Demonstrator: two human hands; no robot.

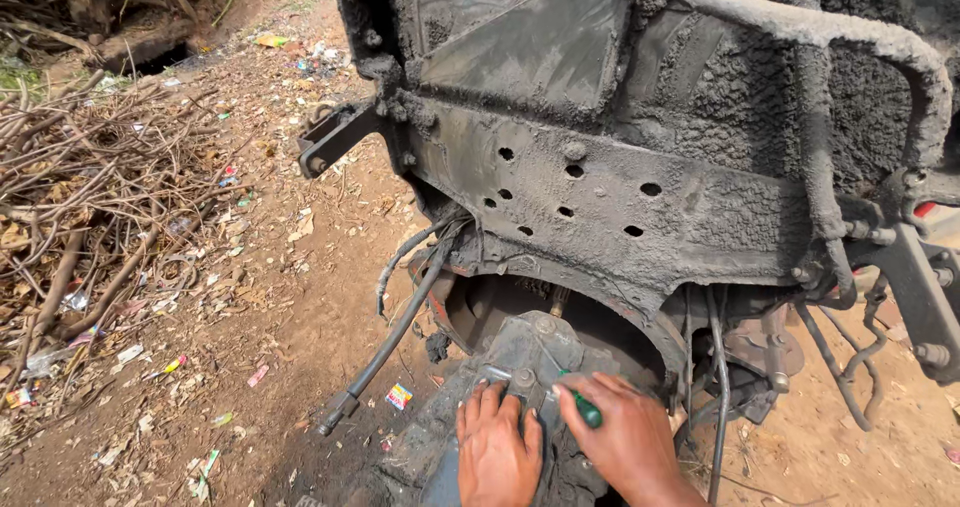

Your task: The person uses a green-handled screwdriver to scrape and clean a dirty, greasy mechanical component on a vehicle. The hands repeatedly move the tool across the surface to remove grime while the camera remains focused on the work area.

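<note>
Our right hand has its fingers wrapped around the green handle of a screwdriver, gripping it shut; the tool's tip is hidden, so we cannot tell exactly what it bears on. The handle's long axis runs from lower right toward upper left, aimed at the bolt on the grimy metal housing. Our left hand lies flat with its fingers spread on that housing, just beside the bolt, holding nothing. The housing sits at the bottom middle of the view, under the mud-caked vehicle frame, above the dirt ground. We judge the screwdriver light and stiff, its plastic handle the place to hold, though grease may make it slippery. The housing looks heavy and rigid, fixed in place. Black hoses hang to the left.
</note>
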